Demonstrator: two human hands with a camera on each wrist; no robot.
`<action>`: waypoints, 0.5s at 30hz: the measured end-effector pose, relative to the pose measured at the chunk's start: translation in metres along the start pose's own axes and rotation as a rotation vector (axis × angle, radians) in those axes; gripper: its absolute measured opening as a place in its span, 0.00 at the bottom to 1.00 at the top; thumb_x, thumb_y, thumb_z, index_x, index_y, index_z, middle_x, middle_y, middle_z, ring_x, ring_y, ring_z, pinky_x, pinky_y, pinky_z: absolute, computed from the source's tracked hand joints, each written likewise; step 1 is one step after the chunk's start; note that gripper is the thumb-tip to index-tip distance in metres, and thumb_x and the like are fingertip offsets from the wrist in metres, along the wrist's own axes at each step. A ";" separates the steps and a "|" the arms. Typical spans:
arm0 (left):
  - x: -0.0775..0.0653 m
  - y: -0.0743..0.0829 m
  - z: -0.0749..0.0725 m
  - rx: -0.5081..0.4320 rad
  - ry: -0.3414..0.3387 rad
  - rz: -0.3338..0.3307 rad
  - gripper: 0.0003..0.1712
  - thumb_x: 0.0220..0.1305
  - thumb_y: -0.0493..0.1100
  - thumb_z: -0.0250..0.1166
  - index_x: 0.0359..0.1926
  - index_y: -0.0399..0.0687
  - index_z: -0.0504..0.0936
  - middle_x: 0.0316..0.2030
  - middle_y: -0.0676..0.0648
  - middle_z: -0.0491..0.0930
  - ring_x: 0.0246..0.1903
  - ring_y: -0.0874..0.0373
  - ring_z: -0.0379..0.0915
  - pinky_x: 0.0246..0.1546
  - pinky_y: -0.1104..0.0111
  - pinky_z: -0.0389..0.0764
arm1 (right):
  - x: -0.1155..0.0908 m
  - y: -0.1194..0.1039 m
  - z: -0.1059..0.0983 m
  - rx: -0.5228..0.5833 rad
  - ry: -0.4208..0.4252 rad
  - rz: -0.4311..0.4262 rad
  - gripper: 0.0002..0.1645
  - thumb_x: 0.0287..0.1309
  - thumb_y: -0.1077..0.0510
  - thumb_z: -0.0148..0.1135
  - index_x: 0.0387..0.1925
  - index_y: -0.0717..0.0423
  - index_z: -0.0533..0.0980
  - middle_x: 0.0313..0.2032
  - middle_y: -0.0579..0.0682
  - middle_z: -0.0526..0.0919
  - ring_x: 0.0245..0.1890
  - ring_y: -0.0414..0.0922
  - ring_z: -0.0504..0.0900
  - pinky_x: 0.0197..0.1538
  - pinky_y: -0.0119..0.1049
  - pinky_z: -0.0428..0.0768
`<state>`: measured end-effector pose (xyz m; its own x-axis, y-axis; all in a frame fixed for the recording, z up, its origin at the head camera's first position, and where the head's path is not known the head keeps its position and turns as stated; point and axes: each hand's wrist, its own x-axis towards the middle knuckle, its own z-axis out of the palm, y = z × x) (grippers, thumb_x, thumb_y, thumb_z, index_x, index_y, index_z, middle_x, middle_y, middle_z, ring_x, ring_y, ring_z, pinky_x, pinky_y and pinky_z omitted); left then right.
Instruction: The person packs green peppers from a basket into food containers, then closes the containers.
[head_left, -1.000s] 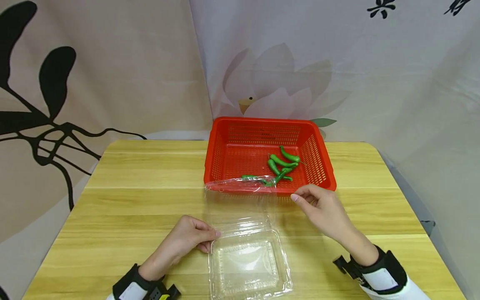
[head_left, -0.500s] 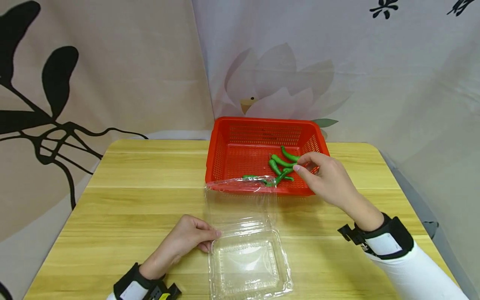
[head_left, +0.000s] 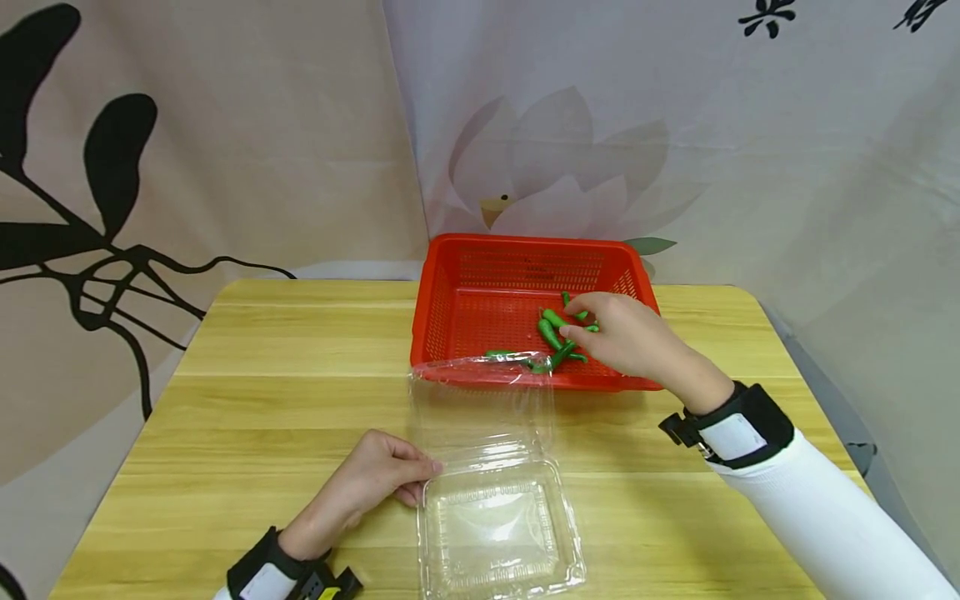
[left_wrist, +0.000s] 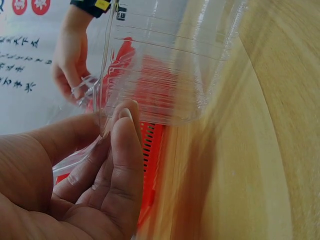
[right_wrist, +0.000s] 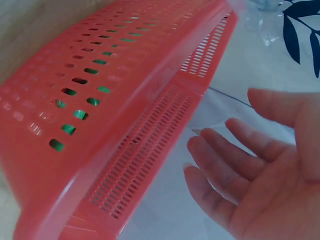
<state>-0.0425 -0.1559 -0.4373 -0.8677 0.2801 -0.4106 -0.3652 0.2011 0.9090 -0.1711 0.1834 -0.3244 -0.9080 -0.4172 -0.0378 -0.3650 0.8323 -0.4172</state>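
Note:
My left hand [head_left: 375, 479] pinches the left edge of a clear plastic clamshell box [head_left: 498, 533] lying on the table, its lid folded back and overlapping the basket's front. In the left wrist view the thumb and fingers hold the rim of this clear box [left_wrist: 165, 65]. My right hand [head_left: 622, 333] reaches over the red basket [head_left: 525, 241], fingertips close to several green chili peppers [head_left: 548, 333] and partly covering them. In the right wrist view my right hand [right_wrist: 260, 165] has thumb and fingers spread, with nothing between them.
A wooden table [head_left: 262, 392] carries the basket at its back edge. Behind it hangs a printed cloth backdrop [head_left: 300, 125] with a lotus and black plant shapes. Slots in the basket wall [right_wrist: 90, 71] show green inside.
My right hand has moved from in front of the basket, up and over its front right edge, then left onto the peppers. The left hand and the clear box have stayed put.

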 end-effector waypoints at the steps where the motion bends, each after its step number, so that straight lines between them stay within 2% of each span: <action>1: 0.000 -0.001 0.000 0.001 -0.001 0.004 0.14 0.65 0.39 0.75 0.35 0.27 0.88 0.19 0.47 0.82 0.20 0.60 0.79 0.25 0.68 0.88 | 0.003 0.000 0.001 -0.003 -0.024 -0.003 0.22 0.71 0.49 0.67 0.59 0.59 0.81 0.47 0.52 0.87 0.43 0.49 0.82 0.41 0.44 0.83; 7: 0.002 -0.003 0.001 0.007 -0.005 0.015 0.13 0.66 0.38 0.74 0.35 0.27 0.88 0.18 0.49 0.81 0.20 0.61 0.78 0.25 0.68 0.88 | 0.014 0.003 0.009 0.007 -0.140 -0.050 0.20 0.69 0.54 0.70 0.56 0.61 0.82 0.42 0.51 0.83 0.39 0.48 0.77 0.36 0.39 0.77; 13: 0.001 -0.002 0.001 -0.001 -0.003 0.011 0.14 0.65 0.39 0.75 0.35 0.27 0.88 0.19 0.48 0.82 0.20 0.61 0.79 0.25 0.68 0.88 | 0.024 0.002 0.021 0.005 -0.233 -0.064 0.17 0.67 0.58 0.71 0.54 0.62 0.83 0.35 0.52 0.79 0.30 0.44 0.73 0.31 0.37 0.70; 15: 0.001 -0.002 0.001 0.001 -0.003 0.010 0.14 0.65 0.39 0.75 0.34 0.27 0.88 0.19 0.48 0.82 0.20 0.61 0.79 0.25 0.69 0.87 | 0.027 0.002 0.027 -0.019 -0.257 -0.074 0.16 0.67 0.61 0.70 0.53 0.62 0.83 0.36 0.53 0.79 0.32 0.46 0.74 0.33 0.38 0.71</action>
<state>-0.0427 -0.1552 -0.4398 -0.8703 0.2845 -0.4021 -0.3567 0.1989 0.9128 -0.1911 0.1638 -0.3503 -0.7974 -0.5544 -0.2381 -0.4347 0.8016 -0.4105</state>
